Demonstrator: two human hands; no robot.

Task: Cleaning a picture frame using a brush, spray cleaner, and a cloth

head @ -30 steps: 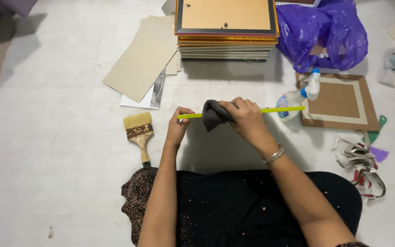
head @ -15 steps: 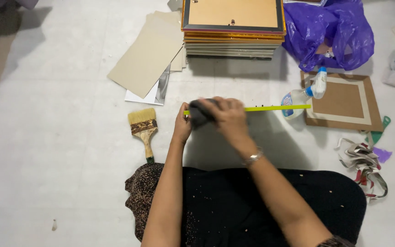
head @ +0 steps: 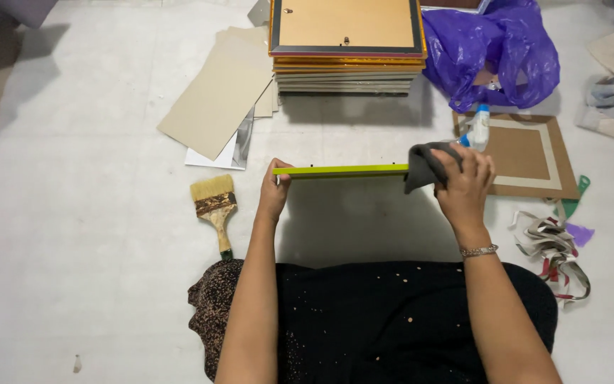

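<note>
Pale grey concrete floor (head: 94, 235) fills pretty much the whole view, with the person sitting on it, dark speckled fabric over their lap at 6 o'clock.

Both hands are up on a long, thin lime-green frame (head: 340, 171) held edge-on and level just above the lap, right around the centre. Left hand (head: 274, 192) is clenched on the frame's left end, thumb on top. Right hand (head: 465, 186) is grasping a crumpled dark grey cloth (head: 424, 165) and pressing it around the frame's right end, so that end is hidden under the cloth. A thin metal bracelet sits on that wrist.

Stuff around it:
- wide wooden-handled paintbrush with pale bristles (head: 214, 206) lying on the floor at 9 o'clock from the left hand, near but not touching
- stack of picture frames lying face down, brown backing board on top (head: 346, 44), at 12 o'clock
- loose beige cardboard sheets (head: 218, 92) fanned out just beside the stack, around 11 o'clock, with a white and grey sheet poking out underneath
- crumpled purple plastic bag (head: 495, 50) at 1 o'clock
- clear spray bottle with a blue and white nozzle (head: 476, 126) just behind the right hand, lying partly over a flat brown board with a pale border (head: 527, 153) at 3 o'clock
- tangle of paper strips (head: 556, 249) at 4 o'clock, well apart from the hands
</note>
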